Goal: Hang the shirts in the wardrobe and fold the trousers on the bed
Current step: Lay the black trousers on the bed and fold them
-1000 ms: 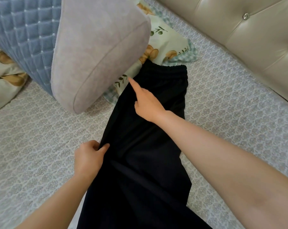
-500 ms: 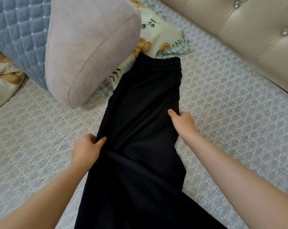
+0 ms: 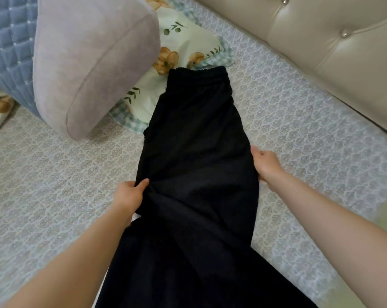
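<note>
Black trousers on patterned bed

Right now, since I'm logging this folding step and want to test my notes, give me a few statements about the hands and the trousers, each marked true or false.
1. The left hand grips the left edge of the black trousers. True.
2. The waistband lies at the end nearest the person. False: it is at the far end, partly on the floral pillow.
3. The right hand holds the trousers' right edge. True.
4. The grey cushion lies on top of the trousers. False: it sits to their left, apart from them, on the bed cover.
</note>
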`<state>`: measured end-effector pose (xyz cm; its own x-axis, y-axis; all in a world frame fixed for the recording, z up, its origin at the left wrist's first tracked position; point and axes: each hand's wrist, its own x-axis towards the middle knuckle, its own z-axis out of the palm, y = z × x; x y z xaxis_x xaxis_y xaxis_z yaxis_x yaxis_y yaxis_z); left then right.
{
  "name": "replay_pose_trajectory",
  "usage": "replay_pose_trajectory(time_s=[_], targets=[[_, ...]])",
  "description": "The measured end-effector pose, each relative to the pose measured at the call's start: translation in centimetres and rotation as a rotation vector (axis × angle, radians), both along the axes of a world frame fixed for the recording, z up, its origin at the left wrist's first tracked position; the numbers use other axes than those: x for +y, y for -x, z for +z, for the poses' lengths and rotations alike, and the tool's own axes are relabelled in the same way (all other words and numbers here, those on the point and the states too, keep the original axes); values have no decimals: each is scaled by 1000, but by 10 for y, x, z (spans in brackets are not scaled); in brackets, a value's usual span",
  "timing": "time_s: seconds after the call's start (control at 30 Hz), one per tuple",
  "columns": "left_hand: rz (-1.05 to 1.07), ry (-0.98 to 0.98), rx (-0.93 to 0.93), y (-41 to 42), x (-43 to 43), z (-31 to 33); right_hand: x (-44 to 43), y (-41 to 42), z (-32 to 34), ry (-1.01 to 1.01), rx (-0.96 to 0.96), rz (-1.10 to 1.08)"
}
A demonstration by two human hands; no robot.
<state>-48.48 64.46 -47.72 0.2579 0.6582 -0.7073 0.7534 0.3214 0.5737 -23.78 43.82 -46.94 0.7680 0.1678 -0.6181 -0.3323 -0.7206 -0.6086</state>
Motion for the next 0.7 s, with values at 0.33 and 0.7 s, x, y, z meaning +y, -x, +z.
replay_pose_trajectory(time_s=[0.33, 0.7], targets=[[-36, -208, 67, -3, 12, -2, -65, 76, -4, -116, 341, 7], [-239, -429, -78, 43, -79, 7, -133, 147, 1, -7, 32, 299]])
